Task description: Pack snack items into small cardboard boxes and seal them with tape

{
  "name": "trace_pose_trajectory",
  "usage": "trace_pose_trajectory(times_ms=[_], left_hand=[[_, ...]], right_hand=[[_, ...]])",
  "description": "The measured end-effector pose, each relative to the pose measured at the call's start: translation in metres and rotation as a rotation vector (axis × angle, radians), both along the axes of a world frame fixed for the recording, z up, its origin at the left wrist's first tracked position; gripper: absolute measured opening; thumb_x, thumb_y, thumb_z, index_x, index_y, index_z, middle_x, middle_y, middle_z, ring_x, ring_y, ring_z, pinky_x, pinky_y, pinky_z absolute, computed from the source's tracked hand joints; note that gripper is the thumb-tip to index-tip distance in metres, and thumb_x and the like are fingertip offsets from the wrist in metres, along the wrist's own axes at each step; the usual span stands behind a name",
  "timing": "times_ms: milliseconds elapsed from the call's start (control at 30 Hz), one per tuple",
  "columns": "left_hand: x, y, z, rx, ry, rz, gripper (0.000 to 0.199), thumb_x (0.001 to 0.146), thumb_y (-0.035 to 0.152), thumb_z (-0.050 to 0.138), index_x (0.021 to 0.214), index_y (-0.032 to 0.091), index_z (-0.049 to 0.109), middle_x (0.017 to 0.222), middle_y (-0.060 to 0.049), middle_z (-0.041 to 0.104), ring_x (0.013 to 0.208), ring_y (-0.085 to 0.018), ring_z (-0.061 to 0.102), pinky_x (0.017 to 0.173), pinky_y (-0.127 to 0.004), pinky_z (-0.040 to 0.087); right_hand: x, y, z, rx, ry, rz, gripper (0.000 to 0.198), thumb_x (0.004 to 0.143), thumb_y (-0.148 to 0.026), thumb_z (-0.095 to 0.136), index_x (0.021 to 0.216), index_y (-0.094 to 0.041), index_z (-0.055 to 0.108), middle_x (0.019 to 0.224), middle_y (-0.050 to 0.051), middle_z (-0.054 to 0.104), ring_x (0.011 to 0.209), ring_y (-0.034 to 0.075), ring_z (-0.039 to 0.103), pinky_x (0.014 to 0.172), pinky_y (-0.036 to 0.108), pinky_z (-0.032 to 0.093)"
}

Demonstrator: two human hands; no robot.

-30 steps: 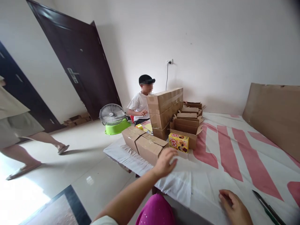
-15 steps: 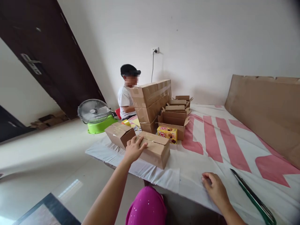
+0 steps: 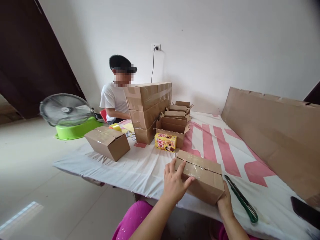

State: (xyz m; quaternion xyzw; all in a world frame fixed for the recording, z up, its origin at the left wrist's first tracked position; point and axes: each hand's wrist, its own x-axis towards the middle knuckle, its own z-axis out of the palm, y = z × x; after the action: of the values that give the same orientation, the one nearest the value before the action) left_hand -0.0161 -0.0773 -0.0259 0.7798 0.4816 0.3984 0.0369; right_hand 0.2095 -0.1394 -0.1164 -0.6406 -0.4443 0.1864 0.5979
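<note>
The taped carton is now farther right, beside the green knife, held between the left hand and, apparently, the half-hidden right hand.

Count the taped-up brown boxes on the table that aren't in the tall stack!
2: the left box sits left of the tall stack; the near box has the left hand on it and the right hand at its end. More may be hidden behind the stack.
</note>
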Motion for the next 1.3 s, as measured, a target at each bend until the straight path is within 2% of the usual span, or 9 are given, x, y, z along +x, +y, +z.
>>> trace_pose_trajectory(times_ms=[100, 233, 333, 533, 667, 833, 967, 1133, 1300], left_hand=[[-0.005, 0.005, -0.014, 0.097, -0.113, -0.051, 0.057, 0.077, 0.055, 0.067, 0.123, 0.023, 0.060, 0.132, -0.016, 0.044, 0.116, -0.036, 0.044, 0.097, -0.057, 0.041], [-0.018, 0.008, -0.015, 0.077, -0.212, -0.148, 0.049, 0.078, 0.046, 0.069, 0.121, 0.025, 0.059, 0.129, -0.012, 0.048, 0.113, -0.030, 0.048, 0.095, -0.048, 0.046], [-0.023, 0.008, -0.010, 0.056, -0.248, -0.183, 0.047, 0.076, 0.046, 0.071, 0.117, 0.025, 0.061, 0.126, -0.012, 0.049, 0.108, -0.028, 0.051, 0.090, -0.044, 0.050], [-0.023, 0.006, -0.008, 0.024, -0.290, -0.235, 0.044, 0.075, 0.043, 0.072, 0.114, 0.025, 0.064, 0.123, -0.012, 0.049, 0.098, -0.024, 0.053, 0.083, -0.041, 0.053], [-0.024, 0.008, -0.009, 0.001, -0.334, -0.263, 0.040, 0.078, 0.042, 0.070, 0.114, 0.025, 0.064, 0.123, -0.011, 0.048, 0.100, -0.024, 0.053, 0.086, -0.041, 0.052], [-0.024, 0.009, -0.011, -0.014, -0.374, -0.290, 0.037, 0.080, 0.041, 0.068, 0.114, 0.026, 0.064, 0.124, -0.011, 0.048, 0.101, -0.024, 0.052, 0.087, -0.042, 0.052], [-0.022, 0.009, -0.011, -0.015, -0.411, -0.285, 0.037, 0.078, 0.038, 0.070, 0.113, 0.025, 0.064, 0.125, -0.012, 0.047, 0.115, -0.029, 0.049, 0.094, -0.046, 0.049], [-0.021, 0.010, -0.013, -0.028, -0.443, -0.316, 0.037, 0.078, 0.036, 0.070, 0.112, 0.023, 0.064, 0.125, -0.013, 0.047, 0.118, -0.028, 0.049, 0.096, -0.045, 0.048], [-0.022, 0.011, -0.012, -0.017, -0.427, -0.299, 0.036, 0.079, 0.036, 0.068, 0.113, 0.023, 0.064, 0.125, -0.013, 0.047, 0.118, -0.028, 0.049, 0.096, -0.046, 0.048]], right_hand=[[0.024, -0.008, 0.008, -0.083, -0.093, -0.057, 0.047, 0.082, -0.051, 0.050, 0.112, -0.016, 0.058, 0.105, 0.011, 0.069, 0.091, 0.025, 0.066, 0.078, 0.036, 0.054], [0.074, -0.029, 0.013, -0.248, -0.713, -0.244, 0.045, 0.079, -0.051, 0.049, 0.102, -0.016, 0.066, 0.103, 0.014, 0.069, 0.101, 0.033, 0.062, 0.089, 0.049, 0.048], [0.102, -0.041, 0.011, -0.457, -0.981, -0.289, 0.041, 0.077, -0.046, 0.047, 0.099, -0.019, 0.069, 0.093, 0.014, 0.071, 0.087, 0.034, 0.065, 0.080, 0.049, 0.050], [0.119, -0.028, 0.016, -0.555, -0.886, -0.141, 0.028, 0.065, -0.035, 0.052, 0.083, -0.018, 0.064, 0.077, 0.015, 0.070, 0.078, 0.032, 0.068, 0.074, 0.045, 0.052], [0.124, -0.012, 0.049, -0.566, -0.788, -0.039, 0.034, 0.066, -0.036, 0.051, 0.094, -0.018, 0.061, 0.079, 0.009, 0.071, 0.076, 0.026, 0.070, 0.069, 0.037, 0.054], [0.079, 0.002, 0.135, -0.159, -0.944, -0.098, 0.044, 0.082, -0.043, 0.048, 0.117, -0.016, 0.052, 0.103, 0.012, 0.063, 0.093, 0.024, 0.064, 0.083, 0.039, 0.053], [0.000, 0.016, 0.187, -0.012, -1.297, 0.259, 0.042, 0.093, -0.024, 0.042, 0.134, -0.022, 0.043, 0.119, 0.011, 0.057, 0.099, 0.022, 0.062, 0.081, 0.033, 0.053], [-0.064, 0.043, 0.198, 0.057, -1.698, 0.416, 0.049, 0.089, -0.006, 0.041, 0.134, -0.021, 0.047, 0.112, 0.010, 0.060, 0.085, 0.020, 0.062, 0.072, 0.032, 0.051], [-0.070, 0.050, 0.203, 0.041, -1.821, 0.469, 0.042, 0.089, -0.005, 0.045, 0.127, -0.018, 0.052, 0.101, 0.008, 0.065, 0.087, 0.021, 0.061, 0.073, 0.034, 0.048]])
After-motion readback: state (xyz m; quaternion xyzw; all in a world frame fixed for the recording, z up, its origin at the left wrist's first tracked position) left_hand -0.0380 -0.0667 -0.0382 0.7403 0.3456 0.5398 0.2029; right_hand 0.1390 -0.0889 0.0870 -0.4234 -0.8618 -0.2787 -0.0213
